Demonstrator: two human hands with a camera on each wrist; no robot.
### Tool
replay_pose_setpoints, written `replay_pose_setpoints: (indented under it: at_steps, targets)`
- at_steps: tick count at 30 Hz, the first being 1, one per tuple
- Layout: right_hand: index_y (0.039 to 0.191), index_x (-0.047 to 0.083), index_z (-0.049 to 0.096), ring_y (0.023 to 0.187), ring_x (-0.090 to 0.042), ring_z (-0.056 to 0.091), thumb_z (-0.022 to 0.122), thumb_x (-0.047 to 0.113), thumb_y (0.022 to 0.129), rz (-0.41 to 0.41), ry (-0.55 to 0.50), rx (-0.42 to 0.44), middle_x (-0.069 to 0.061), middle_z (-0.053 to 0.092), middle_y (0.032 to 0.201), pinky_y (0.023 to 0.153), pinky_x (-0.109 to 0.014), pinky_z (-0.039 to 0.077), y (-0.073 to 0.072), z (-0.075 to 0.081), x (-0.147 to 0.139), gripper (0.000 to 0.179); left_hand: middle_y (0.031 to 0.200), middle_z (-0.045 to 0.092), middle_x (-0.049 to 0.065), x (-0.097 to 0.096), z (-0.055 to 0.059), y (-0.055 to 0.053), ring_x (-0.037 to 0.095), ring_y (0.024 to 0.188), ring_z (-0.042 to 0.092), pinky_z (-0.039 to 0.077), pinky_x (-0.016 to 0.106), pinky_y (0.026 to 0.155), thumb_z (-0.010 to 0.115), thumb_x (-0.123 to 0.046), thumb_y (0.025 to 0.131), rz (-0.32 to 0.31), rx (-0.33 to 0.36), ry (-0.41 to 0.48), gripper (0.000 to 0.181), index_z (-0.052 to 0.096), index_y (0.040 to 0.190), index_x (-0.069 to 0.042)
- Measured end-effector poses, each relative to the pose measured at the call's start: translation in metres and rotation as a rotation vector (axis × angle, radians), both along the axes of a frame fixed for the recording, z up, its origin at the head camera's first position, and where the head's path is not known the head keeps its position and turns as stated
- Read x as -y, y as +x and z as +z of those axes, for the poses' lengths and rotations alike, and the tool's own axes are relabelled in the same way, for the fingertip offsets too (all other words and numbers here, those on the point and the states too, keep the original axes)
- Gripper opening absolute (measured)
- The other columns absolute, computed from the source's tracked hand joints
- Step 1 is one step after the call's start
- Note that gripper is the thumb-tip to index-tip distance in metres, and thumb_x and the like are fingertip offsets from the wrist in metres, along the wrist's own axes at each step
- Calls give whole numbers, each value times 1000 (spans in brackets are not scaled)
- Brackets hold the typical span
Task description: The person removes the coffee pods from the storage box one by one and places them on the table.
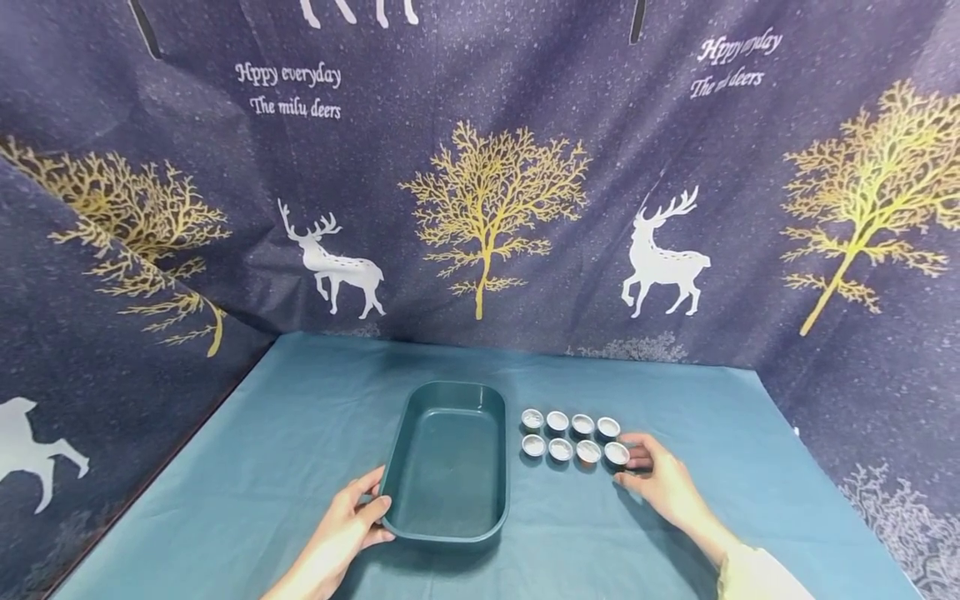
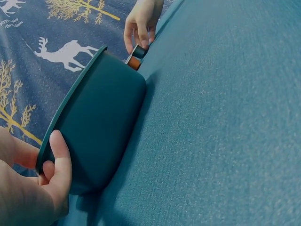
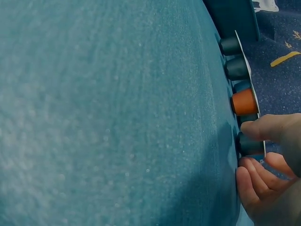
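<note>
My left hand (image 1: pixel 352 517) grips the near left corner of a deep teal tray (image 1: pixel 498 500), its thumb over the rim. In the left wrist view the fingers curl around the rim of the tray (image 2: pixel 103 108). To the tray's right stand two rows of coffee capsules with silver foil lids up. My right hand (image 1: pixel 663 483) is at the right end of the near row. Its thumb and fingers close around the last coffee capsule (image 1: pixel 617 454), a dark green one (image 3: pixel 251 145) in the right wrist view. An orange capsule (image 3: pixel 243 101) stands beside it.
A teal cloth (image 1: pixel 247 467) covers the table. Behind it hangs a dark blue curtain (image 1: pixel 525 333) printed with deer and golden trees, which also runs along the sides. The capsule rows sit close to the tray's right wall.
</note>
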State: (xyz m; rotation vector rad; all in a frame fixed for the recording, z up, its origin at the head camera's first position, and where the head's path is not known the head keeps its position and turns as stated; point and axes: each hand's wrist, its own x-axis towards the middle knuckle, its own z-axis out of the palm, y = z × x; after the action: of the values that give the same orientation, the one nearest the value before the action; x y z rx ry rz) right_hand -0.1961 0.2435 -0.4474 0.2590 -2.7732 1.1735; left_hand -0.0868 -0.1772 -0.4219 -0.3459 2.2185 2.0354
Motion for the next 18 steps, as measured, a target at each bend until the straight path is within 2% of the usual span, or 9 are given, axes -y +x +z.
replay_pose_setpoints:
  at_steps: [11, 13, 18]
  targets:
    - [135, 3, 51, 101, -29, 68, 83, 11, 76, 15, -9, 19, -21, 67, 116, 79, -24, 58, 2, 0, 1, 68, 112, 35, 11, 2, 0, 0, 22, 88, 59, 57, 34, 70, 49, -5, 100, -23, -11, 10, 55, 30, 150, 9]
    - [139, 3, 47, 102, -29, 68, 84, 12, 76, 23, 1, 24, -22, 66, 118, 78, -23, 57, 3, 0, 1, 74, 110, 36, 9, 4, 0, 0, 22, 88, 60, 58, 34, 71, 50, -6, 100, -29, 1, 8, 56, 30, 150, 8]
    - [153, 6, 32, 108, -32, 66, 87, 22, 75, 70, 35, 41, -26, 58, 130, 80, -29, 58, 5, 2, 2, 97, 107, 37, 7, 7, 0, 1, 22, 90, 62, 58, 37, 75, 50, -9, 100, -60, 13, 6, 56, 30, 150, 7]
